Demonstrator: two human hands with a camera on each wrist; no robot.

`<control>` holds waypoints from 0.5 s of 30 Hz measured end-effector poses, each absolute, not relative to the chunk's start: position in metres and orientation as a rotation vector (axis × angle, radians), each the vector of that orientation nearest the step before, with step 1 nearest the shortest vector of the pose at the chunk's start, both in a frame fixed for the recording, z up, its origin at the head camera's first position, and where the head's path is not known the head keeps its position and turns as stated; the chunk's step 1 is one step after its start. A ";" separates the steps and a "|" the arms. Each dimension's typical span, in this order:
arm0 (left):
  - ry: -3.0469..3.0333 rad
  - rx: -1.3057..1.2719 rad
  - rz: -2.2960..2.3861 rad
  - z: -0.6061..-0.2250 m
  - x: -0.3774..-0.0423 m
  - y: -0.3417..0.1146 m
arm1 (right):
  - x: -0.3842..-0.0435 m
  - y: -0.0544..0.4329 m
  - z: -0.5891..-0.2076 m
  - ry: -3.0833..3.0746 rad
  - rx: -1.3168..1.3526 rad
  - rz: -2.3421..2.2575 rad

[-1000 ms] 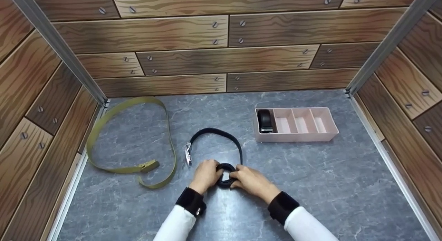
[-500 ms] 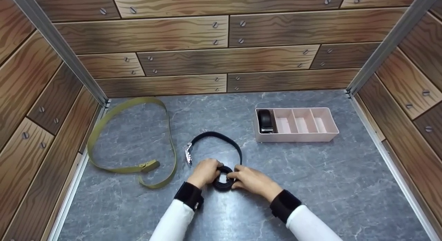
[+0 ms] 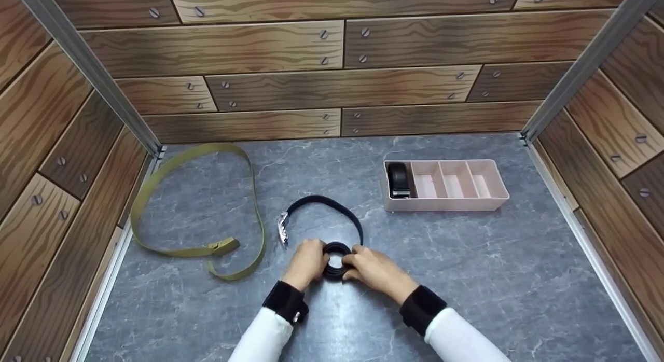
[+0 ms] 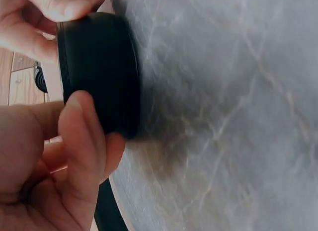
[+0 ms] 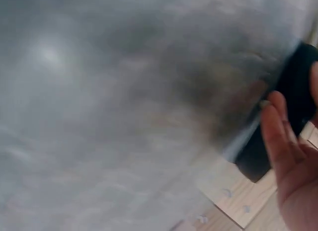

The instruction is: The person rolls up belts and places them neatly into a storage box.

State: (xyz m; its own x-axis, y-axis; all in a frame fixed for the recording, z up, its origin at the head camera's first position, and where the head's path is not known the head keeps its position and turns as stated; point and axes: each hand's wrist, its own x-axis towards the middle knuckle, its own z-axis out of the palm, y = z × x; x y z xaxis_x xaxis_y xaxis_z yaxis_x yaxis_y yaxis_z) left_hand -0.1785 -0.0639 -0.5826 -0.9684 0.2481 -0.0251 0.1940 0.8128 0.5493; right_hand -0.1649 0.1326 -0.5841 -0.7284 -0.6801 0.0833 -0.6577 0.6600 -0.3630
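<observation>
A black belt [image 3: 329,200] lies on the grey marbled surface, partly wound into a round coil. Its silver buckle [image 3: 282,228] is at the free end, left of the loose arc. My left hand [image 3: 308,262] grips the coil's left side, thumb inside the ring. From the right, my right hand [image 3: 377,270] pinches the coil with thumb and fingers where the loose strap leaves it. In the left wrist view the coiled belt [image 4: 102,67] stands on its edge between fingers of both hands. The right wrist view shows fingers on the coil [image 5: 256,154] too.
An olive webbing belt [image 3: 136,211] lies in an open loop at the left. A pink divided box [image 3: 446,204] stands at the back right, with a rolled black belt [image 3: 398,178] in its leftmost compartment. Wood-patterned walls [image 3: 275,89] enclose the back and sides.
Both hands and the coil shifted slightly toward me, then back up again. The loose arc and buckle moved a little with them. The olive belt and box stayed put.
</observation>
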 end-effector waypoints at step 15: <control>2.961 0.331 0.763 -0.579 -0.182 -0.054 | -0.164 0.134 -0.587 2.896 -1.118 -0.510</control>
State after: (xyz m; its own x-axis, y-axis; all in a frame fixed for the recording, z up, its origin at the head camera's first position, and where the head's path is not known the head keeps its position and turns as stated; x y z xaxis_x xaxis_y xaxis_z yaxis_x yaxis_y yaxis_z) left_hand -0.1815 -0.0541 -0.5794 -0.9747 0.2234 -0.0105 0.1904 0.8538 0.4845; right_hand -0.1644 0.1339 -0.5873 -0.7472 -0.6538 0.1189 -0.6551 0.6947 -0.2970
